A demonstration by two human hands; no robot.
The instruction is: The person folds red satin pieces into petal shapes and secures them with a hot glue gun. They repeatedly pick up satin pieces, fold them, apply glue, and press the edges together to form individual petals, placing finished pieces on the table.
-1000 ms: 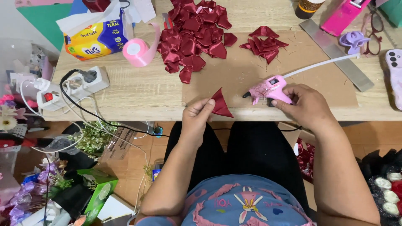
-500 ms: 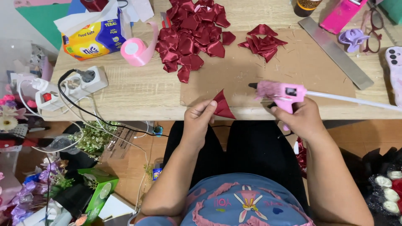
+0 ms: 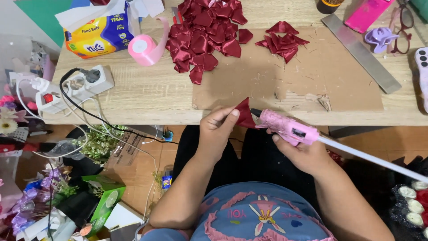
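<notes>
My left hand (image 3: 217, 129) pinches a folded dark red ribbon petal (image 3: 244, 113) just in front of the table's near edge. My right hand (image 3: 303, 151) grips a pink glue gun (image 3: 285, 126) lying sideways, its black nozzle touching the petal's right side. A white glue stick (image 3: 370, 158) sticks out of the gun's back toward the lower right. On the table lie a large heap of red ribbon petals (image 3: 205, 31) and a smaller pile (image 3: 281, 40) on a brown cardboard sheet (image 3: 321, 76).
On the wooden table (image 3: 142, 93) stand a pink ribbon roll (image 3: 145, 48), a tissue pack (image 3: 96, 31), a white power strip (image 3: 73, 87) with a black cord, a metal ruler (image 3: 360, 51), a purple clip and glasses. Plants and clutter fill the floor at left.
My right hand has lifted the glue gun off the table and turned it sideways, bringing its nozzle left onto the petal. My left hand holds the petal slightly lower.
</notes>
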